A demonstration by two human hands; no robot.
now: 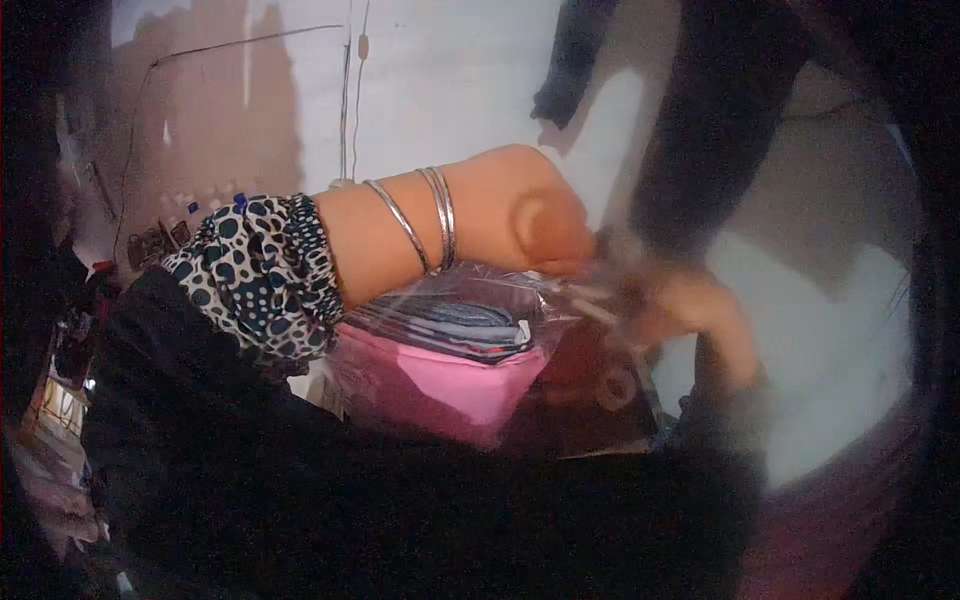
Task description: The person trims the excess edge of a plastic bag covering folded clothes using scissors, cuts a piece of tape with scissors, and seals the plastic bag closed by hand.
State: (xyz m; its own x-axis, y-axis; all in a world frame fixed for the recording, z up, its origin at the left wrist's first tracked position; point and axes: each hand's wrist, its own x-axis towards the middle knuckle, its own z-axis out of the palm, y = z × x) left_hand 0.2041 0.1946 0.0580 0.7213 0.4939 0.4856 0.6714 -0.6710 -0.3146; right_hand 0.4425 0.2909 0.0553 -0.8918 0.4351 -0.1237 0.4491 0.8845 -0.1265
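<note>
My left hand [548, 215], below a patterned cuff and silver bangles, reaches in from the left with its fingers curled down at the upper edge of a clear plastic bag [400, 300]. Inside the bag, folded blue and grey cloth [470, 320] lies on top of folded pink cloth [440, 385]. On the right, my right hand [690, 305] is close to the left fingertips, smeared by motion. Something brownish between the two hands is too blurred to name. A dark reddish-brown surface [580, 385] shows through the plastic beside the pink cloth.
Black cloth [420, 510] covers the lower foreground. Long dark shapes [715, 120] stand against a pale background at the upper right. A cord [362, 60] runs down the white wall behind. Small items [215, 195] and clutter sit at the left edge.
</note>
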